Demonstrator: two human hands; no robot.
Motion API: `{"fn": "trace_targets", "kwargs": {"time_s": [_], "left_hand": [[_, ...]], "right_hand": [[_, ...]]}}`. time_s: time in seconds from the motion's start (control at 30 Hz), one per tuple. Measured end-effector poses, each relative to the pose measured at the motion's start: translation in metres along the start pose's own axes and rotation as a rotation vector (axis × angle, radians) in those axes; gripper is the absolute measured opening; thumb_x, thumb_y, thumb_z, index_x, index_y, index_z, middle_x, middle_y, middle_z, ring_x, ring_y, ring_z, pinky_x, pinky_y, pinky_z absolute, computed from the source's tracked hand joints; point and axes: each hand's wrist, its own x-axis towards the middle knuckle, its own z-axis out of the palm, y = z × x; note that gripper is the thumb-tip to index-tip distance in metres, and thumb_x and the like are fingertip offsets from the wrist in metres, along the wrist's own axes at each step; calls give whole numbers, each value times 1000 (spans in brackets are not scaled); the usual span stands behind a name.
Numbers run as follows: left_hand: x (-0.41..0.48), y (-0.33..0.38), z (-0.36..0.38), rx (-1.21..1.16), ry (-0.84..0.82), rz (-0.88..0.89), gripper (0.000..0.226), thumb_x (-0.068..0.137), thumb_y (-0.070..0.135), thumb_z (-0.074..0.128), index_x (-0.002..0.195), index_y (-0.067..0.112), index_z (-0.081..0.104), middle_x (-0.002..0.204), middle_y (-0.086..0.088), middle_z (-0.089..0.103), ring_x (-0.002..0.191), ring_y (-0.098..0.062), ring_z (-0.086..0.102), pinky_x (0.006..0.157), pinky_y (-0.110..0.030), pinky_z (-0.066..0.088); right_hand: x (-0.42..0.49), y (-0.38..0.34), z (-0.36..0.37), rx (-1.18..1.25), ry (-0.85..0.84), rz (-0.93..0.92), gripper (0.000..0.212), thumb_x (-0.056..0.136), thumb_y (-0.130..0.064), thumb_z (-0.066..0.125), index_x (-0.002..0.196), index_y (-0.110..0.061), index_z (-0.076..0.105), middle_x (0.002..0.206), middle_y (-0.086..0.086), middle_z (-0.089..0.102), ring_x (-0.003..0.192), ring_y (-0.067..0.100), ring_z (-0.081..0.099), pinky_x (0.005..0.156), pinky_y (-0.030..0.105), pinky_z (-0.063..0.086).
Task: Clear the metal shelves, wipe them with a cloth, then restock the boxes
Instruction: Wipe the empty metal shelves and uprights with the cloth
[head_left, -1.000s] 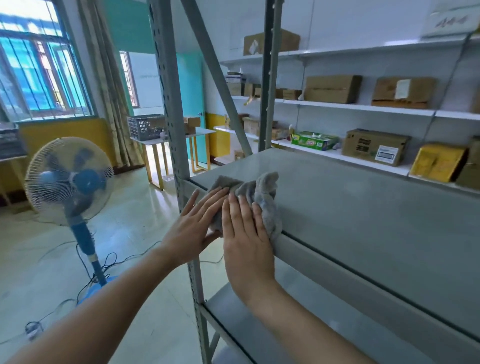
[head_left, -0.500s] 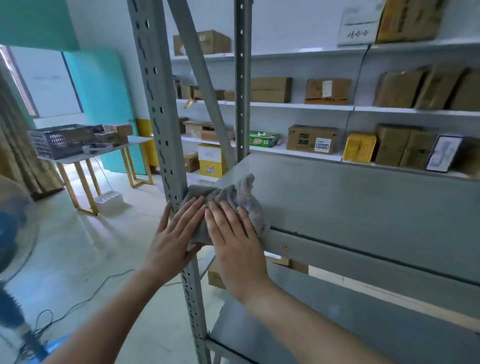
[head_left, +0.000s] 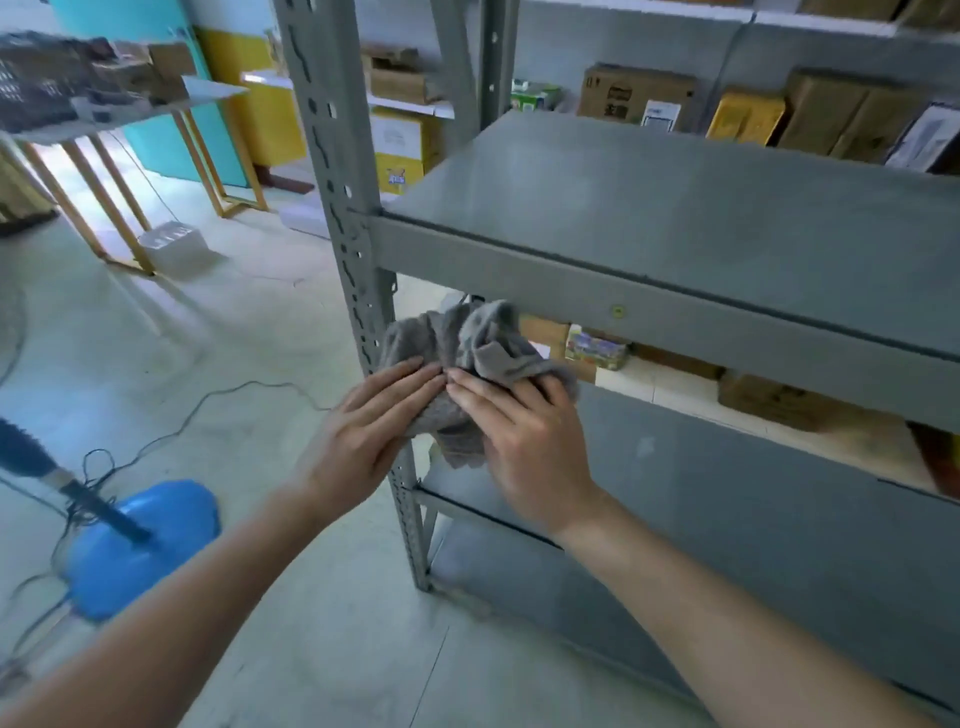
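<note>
Holding the grey cloth (head_left: 467, 353) just below the front beam (head_left: 623, 291), upright post (head_left: 332, 156) at its 9 o'clock, the left hand (head_left: 369, 431) presses flat-fingered while the right hand (head_left: 524, 447) grips it with curled fingers, and spreading it flat would probably suit sweeping the lower shelf (head_left: 727, 493) at 4 o'clock.

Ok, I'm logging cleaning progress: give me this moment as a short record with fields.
tool: grey cloth, bunched, held in the air beside the upright post
left hand: straight fingers touch the cloth
right hand: grips the cloth
upper shelf: above the cloth, no boxes on its visible top
stock: cardboard boxes in the background
</note>
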Motion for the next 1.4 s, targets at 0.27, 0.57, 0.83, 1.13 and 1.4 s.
{"fn": "trace_targets", "kwargs": {"time_s": [0.27, 0.57, 0.83, 1.13, 1.4], "left_hand": [[-113, -13, 103, -289, -387, -301, 56, 99, 11, 60, 152, 18, 42, 155, 5, 44, 147, -12, 33, 116, -39, 37], [-109, -48, 156, -298, -285, -296, 56, 96, 6, 62, 149, 2, 44, 160, -7, 36, 152, -22, 25, 124, -36, 24], [-186, -65, 242, 227, -696, -331, 70, 93, 45, 56, 150, 9, 39, 159, -8, 38, 146, -23, 37, 125, -49, 15], [-185, -58, 267, 273, -402, -358, 63, 85, 22, 71, 140, -1, 51, 145, -16, 51, 134, -33, 48, 115, -40, 34], [-187, -65, 288, 468, -482, -297, 84, 91, 14, 61, 159, 1, 14, 168, -12, 9, 155, -22, 15, 125, -36, 2]], "right_hand": [[-112, -13, 92, 396, -481, 622, 38, 87, -10, 62, 117, -30, 73, 115, -11, 75, 100, 15, 70, 84, 27, 51], [-111, 18, 148, 367, -418, 611, 45, 85, 4, 66, 124, -18, 71, 128, -3, 69, 122, 14, 60, 105, 30, 45], [-184, 37, 250, 154, -823, 470, 70, 86, -44, 67, 145, -11, 49, 151, 6, 41, 131, 30, 49, 112, 54, 40], [-186, 48, 282, -1, -785, 285, 103, 84, -65, 61, 162, -14, 16, 170, 5, 5, 157, 23, 0, 127, 45, 2], [-217, 48, 292, -24, -719, 303, 91, 87, -45, 68, 160, -14, 23, 170, 9, 11, 157, 25, 11, 126, 45, 16]]}}
